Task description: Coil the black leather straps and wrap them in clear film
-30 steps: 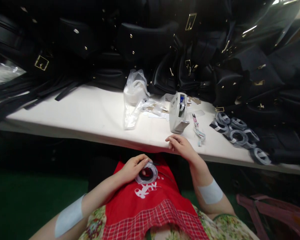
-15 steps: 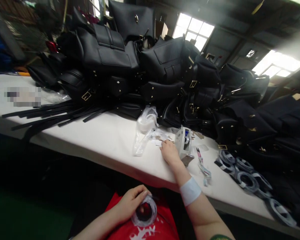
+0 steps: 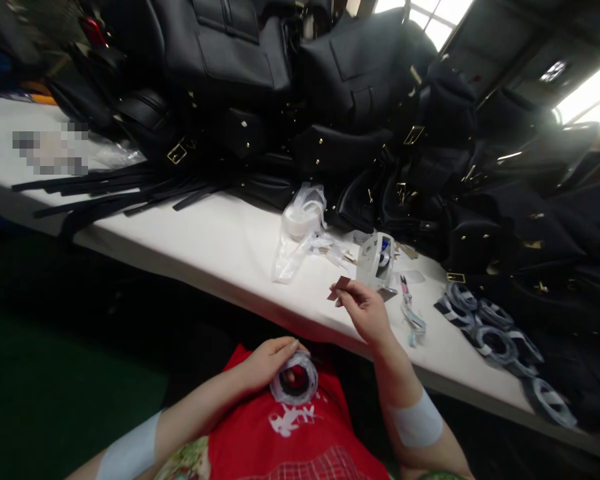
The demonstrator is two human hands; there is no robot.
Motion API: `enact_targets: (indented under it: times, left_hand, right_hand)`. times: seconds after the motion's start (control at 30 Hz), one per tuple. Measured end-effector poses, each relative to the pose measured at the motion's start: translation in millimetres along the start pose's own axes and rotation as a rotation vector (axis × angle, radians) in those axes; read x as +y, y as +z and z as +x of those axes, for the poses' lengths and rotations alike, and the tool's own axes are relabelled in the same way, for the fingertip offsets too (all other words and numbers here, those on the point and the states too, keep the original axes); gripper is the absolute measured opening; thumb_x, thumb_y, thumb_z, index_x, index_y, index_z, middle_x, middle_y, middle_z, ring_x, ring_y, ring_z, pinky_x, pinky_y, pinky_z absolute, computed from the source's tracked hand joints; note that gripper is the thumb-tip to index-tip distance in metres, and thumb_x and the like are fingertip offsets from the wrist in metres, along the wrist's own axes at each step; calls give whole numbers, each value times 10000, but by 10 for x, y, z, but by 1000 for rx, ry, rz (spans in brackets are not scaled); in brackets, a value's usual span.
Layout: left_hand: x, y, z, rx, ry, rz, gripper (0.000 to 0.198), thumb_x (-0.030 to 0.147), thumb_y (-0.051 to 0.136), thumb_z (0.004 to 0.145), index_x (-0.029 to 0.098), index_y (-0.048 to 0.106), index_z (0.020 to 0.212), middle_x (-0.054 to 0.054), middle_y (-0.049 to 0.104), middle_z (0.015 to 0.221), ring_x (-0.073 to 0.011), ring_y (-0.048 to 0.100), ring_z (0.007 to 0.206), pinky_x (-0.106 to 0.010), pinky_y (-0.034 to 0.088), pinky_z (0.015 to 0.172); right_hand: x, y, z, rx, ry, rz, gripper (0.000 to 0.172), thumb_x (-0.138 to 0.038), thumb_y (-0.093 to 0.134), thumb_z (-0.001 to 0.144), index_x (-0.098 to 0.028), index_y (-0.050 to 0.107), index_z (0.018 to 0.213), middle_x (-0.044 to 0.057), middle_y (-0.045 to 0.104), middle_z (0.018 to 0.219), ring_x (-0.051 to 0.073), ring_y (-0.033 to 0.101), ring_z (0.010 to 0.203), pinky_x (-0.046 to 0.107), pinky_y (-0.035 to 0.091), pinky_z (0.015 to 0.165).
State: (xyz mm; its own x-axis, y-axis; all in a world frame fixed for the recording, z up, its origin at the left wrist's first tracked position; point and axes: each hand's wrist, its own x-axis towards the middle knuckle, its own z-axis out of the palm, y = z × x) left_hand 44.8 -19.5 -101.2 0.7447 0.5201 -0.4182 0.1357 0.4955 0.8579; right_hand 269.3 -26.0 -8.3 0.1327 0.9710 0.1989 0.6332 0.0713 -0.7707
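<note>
My left hand point(image 3: 275, 360) is closed around a coiled strap point(image 3: 300, 393) in clear wrapping, held over the red apron point(image 3: 280, 447). Thumb on top, its other fingers go partly behind the coil. Between the thumb and fingers of my right hand point(image 3: 363, 307) is a small reddish-brown card point(image 3: 340, 288), raised above the front part of the table. Just behind that hand stands a white tape dispenser point(image 3: 375, 257) with a blue core. Small paper pieces point(image 3: 337, 252) lie to its left, by a clear plastic bag point(image 3: 303, 220) with a white roll inside.
Black handbags point(image 3: 220, 60) are piled along the back of the white table point(image 3: 205, 247). Loose black straps point(image 3: 110, 193) lie at left, some over the front edge. Pink-handled snips point(image 3: 405, 290) and several wrapped coils point(image 3: 495, 343) lie to the right.
My right hand has lifted off the paper pieces and come nearer with the small card pinched in it. My left hand still holds the coiled strap. The view has tilted down.
</note>
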Motion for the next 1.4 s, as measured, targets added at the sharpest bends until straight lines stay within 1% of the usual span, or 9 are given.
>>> enact_targets:
  times: [0.13, 0.33, 0.53, 0.73, 0.87, 1.0, 1.2, 1.3, 1.4]
  left_hand:
    - [13, 40, 30, 5, -27, -14, 634, 706, 589, 749, 122, 686, 975, -42, 690, 728, -133, 594, 539, -254, 502, 548]
    - [23, 100, 60, 14, -14, 40, 548, 630, 575, 803, 121, 713, 953, -42, 691, 706, -140, 597, 550, -247, 494, 544]
    - [23, 129, 91, 9, -41, 30, 544, 600, 567, 821, 106, 701, 1007, -51, 696, 699, -140, 593, 541, -251, 495, 551]
    - [47, 161, 98, 6, 18, 209, 489, 548, 490, 883, 118, 699, 986, -44, 683, 694, -164, 605, 580, -275, 497, 598]
    - [41, 140, 89, 74, 100, 470, 448, 494, 441, 918, 147, 721, 966, -66, 729, 844, -215, 660, 761, -301, 508, 734]
    - [54, 129, 66, 66, 128, 507, 412, 448, 440, 929, 168, 729, 1018, -65, 745, 972, -233, 665, 897, -306, 501, 837]
    - [109, 192, 50, 66, 158, 408, 323, 400, 522, 890, 163, 743, 890, -66, 749, 888, -226, 670, 819, -287, 512, 765]
    - [145, 194, 45, 66, 140, 396, 315, 363, 507, 887, 154, 740, 865, -62, 747, 849, -220, 668, 791, -277, 509, 720]
    - [211, 185, 33, 35, 168, 410, 314, 300, 465, 882, 149, 740, 893, -68, 748, 917, -222, 669, 854, -293, 499, 796]
  right_hand:
    - [-161, -6, -437, -126, 36, 240, 113, -275, 583, 906, -196, 625, 974, 51, 661, 923, 185, 635, 851, 304, 522, 770]
    - [-129, 58, -818, -272, -4, 96, 281, -210, 521, 937, -217, 585, 1210, 103, 622, 1172, 224, 596, 1074, 385, 487, 944]
    - [-94, 79, -1022, -324, -136, -92, 144, -167, 566, 906, -214, 640, 1021, 57, 682, 911, 179, 642, 809, 296, 512, 719]
    - [-121, 261, -1041, -312, -317, -302, 149, -114, 512, 887, -185, 643, 897, 56, 671, 835, 178, 619, 748, 289, 471, 679]
    - [-137, 326, -1021, -272, -429, -444, 210, -146, 461, 925, -173, 651, 839, 61, 654, 766, 177, 578, 677, 294, 431, 628]
    - [-141, 365, -1035, -273, -468, -522, 277, -177, 421, 963, -177, 662, 828, 65, 636, 730, 168, 545, 647, 289, 396, 612]
    - [-41, 494, -1017, -325, -390, -456, 242, -180, 459, 935, -189, 690, 862, 77, 673, 780, 179, 580, 684, 297, 413, 632]
    - [-44, 402, -963, -285, -231, -298, 160, -229, 539, 916, -214, 698, 897, 57, 691, 810, 172, 614, 732, 284, 442, 677]
    - [-60, 271, -874, -215, -66, -162, 118, -290, 619, 885, -221, 705, 843, 42, 704, 797, 172, 631, 737, 289, 457, 693]
